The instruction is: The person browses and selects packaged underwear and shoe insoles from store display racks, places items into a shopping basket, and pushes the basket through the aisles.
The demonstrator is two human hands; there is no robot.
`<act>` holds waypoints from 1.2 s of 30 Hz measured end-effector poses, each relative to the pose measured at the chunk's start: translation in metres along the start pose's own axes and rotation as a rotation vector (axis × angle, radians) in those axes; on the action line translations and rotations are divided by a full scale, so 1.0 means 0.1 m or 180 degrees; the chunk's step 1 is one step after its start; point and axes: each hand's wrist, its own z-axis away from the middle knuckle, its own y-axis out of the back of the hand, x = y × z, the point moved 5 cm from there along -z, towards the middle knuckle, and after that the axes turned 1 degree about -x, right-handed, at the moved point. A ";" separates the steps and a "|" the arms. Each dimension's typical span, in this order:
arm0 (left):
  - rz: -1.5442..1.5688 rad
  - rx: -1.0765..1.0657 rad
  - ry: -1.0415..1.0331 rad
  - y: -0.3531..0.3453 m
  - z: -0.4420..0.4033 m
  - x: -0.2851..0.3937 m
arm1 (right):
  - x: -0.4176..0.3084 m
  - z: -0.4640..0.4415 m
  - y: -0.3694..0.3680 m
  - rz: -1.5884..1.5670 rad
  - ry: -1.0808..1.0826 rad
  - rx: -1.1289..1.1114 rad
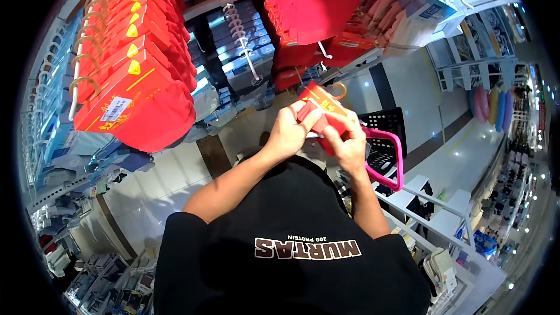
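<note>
Between my two hands is a pack of red socks (313,118) on a printed red-and-yellow card with a tan plastic hook. My left hand (287,134) pinches the red fabric from the left. Closed on the pack's right side is my right hand (349,144), the thumb pressing the fabric. Close beside my right hand, a black perforated shopping basket (382,149) shows with its pink handle (401,166) raised. I cannot tell whether the handle rests on my arm.
Rows of similar red packs (140,96) hang from a rod at upper left, and more red packs (303,14) hang above my hands. Grey-blue packs (242,46) fill a hook between them. A white rack (449,221) stands right; tiled floor (157,186) shows at left.
</note>
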 end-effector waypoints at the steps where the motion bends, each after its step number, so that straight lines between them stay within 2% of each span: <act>1: -0.0277 0.0008 -0.0090 -0.01 -0.02 -0.02 | -0.03 0.02 -0.02 0.0104 -0.0025 -0.0146; 2: -0.0561 0.0006 -0.0176 -0.02 -0.04 -0.05 | -0.06 0.03 -0.02 0.0207 -0.0005 -0.0139; 3: -0.0081 -0.0149 -0.0252 -0.07 -0.07 -0.06 | -0.07 0.04 -0.01 0.0261 -0.0088 -0.0145; 6: 0.0744 -0.0437 0.0489 -0.12 0.01 -0.16 | 0.12 0.13 0.04 -0.0071 -0.0481 -0.0027; 8: 0.0608 -0.0636 0.0451 -0.15 0.03 -0.15 | 0.21 0.18 0.05 -0.0543 -0.0642 0.0196; 10: 0.0482 -0.0650 0.0359 -0.15 0.01 -0.19 | 0.18 0.20 0.08 -0.0341 -0.0578 0.0175; 13: 0.0693 -0.0795 0.0810 -0.11 0.00 -0.29 | 0.39 0.28 0.08 -0.1102 -0.1039 0.0340; 16: 0.0639 -0.0812 0.0752 -0.12 0.00 -0.27 | 0.44 0.31 0.01 -0.2386 -0.1601 0.0579; 25: 0.0350 -0.0672 0.0536 -0.01 0.00 -0.23 | 0.61 0.32 -0.14 -0.3114 -0.2034 0.0651; 29: 0.0540 -0.0568 0.0494 0.05 -0.01 -0.24 | 0.58 0.30 -0.16 -0.2937 -0.2039 0.0476; 32: 0.0267 -0.0508 0.0420 0.10 -0.01 -0.23 | 0.38 0.22 -0.21 -0.2987 -0.1872 0.0219; 35: -0.0395 -0.0214 0.0179 0.17 -0.06 -0.31 | 0.27 0.20 -0.22 -0.2277 -0.1311 -0.0187; 36: -0.0424 -0.0215 0.0083 0.16 -0.05 -0.29 | 0.31 0.18 -0.21 -0.1582 -0.1282 -0.0138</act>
